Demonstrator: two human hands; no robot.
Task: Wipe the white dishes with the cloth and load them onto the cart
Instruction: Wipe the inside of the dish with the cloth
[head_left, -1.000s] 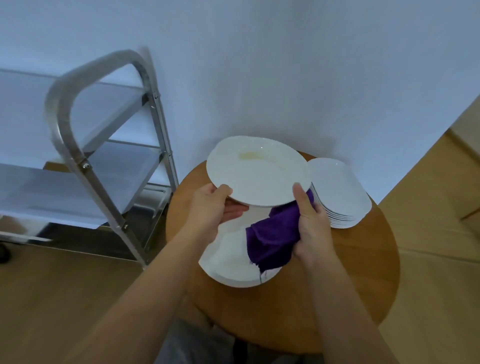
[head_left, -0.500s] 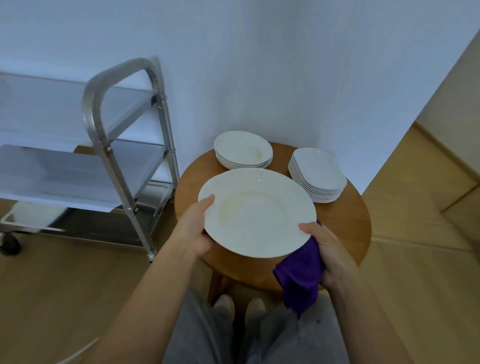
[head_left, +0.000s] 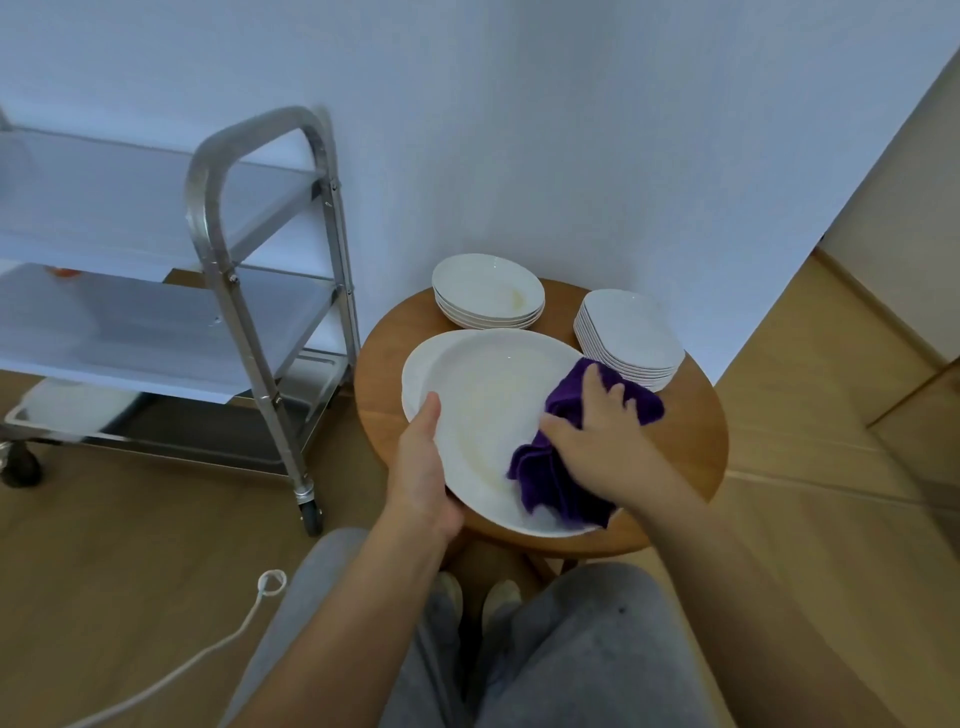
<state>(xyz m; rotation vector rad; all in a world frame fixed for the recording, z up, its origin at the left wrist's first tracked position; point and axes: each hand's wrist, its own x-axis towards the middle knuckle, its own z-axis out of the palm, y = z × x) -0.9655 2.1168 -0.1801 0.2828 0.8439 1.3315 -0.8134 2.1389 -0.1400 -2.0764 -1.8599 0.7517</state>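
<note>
Left hand (head_left: 421, 467) grips the large white plate (head_left: 488, 415) by its left rim, above the round wooden table (head_left: 691, 441). Right hand (head_left: 592, 441) presses the purple cloth (head_left: 550, 478) flat-fingered onto the plate's right side. Steel cart (head_left: 249, 260) stands left.

Readable text: none can be made out anywhere in view.
Dishes near the hands: plain white, no marks or brand legible.
Cloth under the right hand: plain purple, no tag or label legible.
Cart to the left of the left hand: bare metal, no sign or number legible.
</note>
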